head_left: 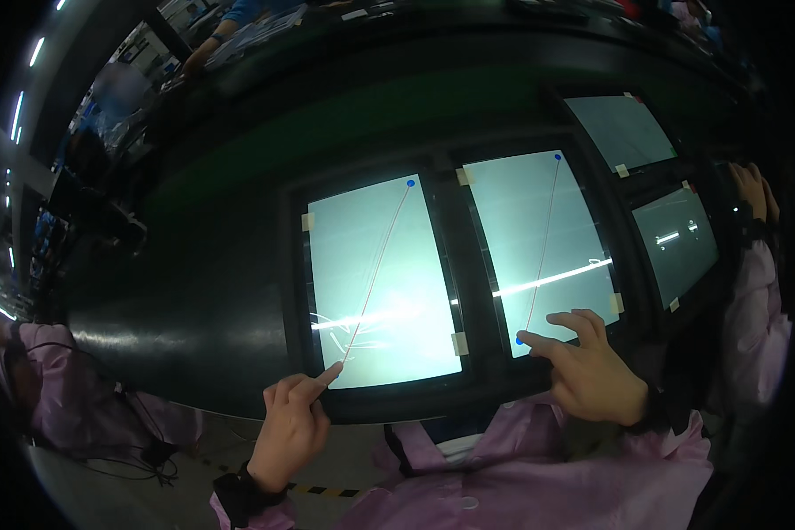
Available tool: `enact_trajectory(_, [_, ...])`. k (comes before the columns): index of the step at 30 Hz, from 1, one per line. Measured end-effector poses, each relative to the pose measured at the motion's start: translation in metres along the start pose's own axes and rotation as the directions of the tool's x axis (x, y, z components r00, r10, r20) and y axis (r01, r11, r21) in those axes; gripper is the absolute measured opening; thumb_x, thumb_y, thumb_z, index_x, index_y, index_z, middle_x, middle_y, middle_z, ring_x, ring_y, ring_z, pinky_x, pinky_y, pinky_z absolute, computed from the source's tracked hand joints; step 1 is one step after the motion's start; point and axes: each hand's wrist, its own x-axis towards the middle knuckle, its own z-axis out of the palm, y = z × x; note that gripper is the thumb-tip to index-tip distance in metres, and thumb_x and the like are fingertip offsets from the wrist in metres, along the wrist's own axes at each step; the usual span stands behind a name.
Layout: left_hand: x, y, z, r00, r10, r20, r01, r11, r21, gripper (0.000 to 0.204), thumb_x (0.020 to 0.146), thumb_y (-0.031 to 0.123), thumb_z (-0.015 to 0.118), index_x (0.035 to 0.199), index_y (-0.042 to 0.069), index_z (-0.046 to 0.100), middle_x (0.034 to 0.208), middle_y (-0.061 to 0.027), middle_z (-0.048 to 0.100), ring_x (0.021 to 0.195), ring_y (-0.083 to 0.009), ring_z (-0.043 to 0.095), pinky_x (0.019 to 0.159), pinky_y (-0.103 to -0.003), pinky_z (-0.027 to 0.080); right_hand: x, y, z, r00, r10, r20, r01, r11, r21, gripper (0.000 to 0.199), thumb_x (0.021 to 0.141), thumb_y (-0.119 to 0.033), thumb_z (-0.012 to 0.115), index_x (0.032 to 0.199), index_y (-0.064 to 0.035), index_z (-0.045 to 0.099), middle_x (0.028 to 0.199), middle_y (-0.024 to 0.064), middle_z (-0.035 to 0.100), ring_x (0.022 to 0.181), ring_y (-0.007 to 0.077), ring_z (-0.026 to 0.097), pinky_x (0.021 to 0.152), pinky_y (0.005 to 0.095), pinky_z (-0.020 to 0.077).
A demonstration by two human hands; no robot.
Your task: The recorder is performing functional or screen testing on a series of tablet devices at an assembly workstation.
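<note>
Two bright, pale tablet-like screens lie side by side in black frames on a dark bench. On the left screen (371,274), a thin red line slants from a blue dot (411,184) near the top right down to my left index fingertip. My left hand (293,424) points with that finger on the glass, other fingers curled, holding nothing. The right screen (526,230) carries a similar red line from a blue dot at its top. My right hand (596,375) rests its index fingertip beside a lower blue dot (520,341); its other fingers are spread, nothing in them.
Two dimmer screens, one far (623,132) and one nearer (677,252), lie to the right, with beige tape at their edges. A co-worker's hand (751,190) is at far right, a pink sleeve (57,380) at far left. Cables (137,459) hang below the dark bench (177,300).
</note>
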Motion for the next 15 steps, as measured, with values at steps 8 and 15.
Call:
enact_trajectory(8, [-0.011, -0.002, 0.007, 0.997, -0.034, -0.075, 0.034, 0.999, -0.002, 0.052, 0.075, -0.011, 0.052, 0.124, 0.007, 0.057, 0.095, -0.0087, 0.047, 0.092, -0.0253, 0.046, 0.083, -0.037, 0.035, 0.002, 0.000, 0.000, 1.000, -0.021, -0.022, 0.020, 1.000, -0.020, 0.053, 0.075, -0.007, 0.055, 0.127, -0.0008, 0.046, 0.106, 0.0076, 0.065, 0.123, 0.0291, 0.042, 0.103, 0.0539, 0.0271])
enact_trajectory(15, [0.010, -0.004, 0.000, 0.968, 0.051, -0.246, -0.058, 0.998, -0.024, 0.046, 0.077, -0.012, 0.050, 0.120, 0.001, 0.041, 0.112, -0.0141, 0.056, 0.097, -0.0278, 0.047, 0.087, -0.039, 0.036, 0.016, 0.008, -0.024, 0.997, 0.038, -0.072, -0.031, 0.995, 0.092, 0.052, 0.075, -0.004, 0.053, 0.126, -0.0032, 0.049, 0.115, 0.0108, 0.060, 0.121, 0.0293, 0.044, 0.102, 0.0480, 0.0311])
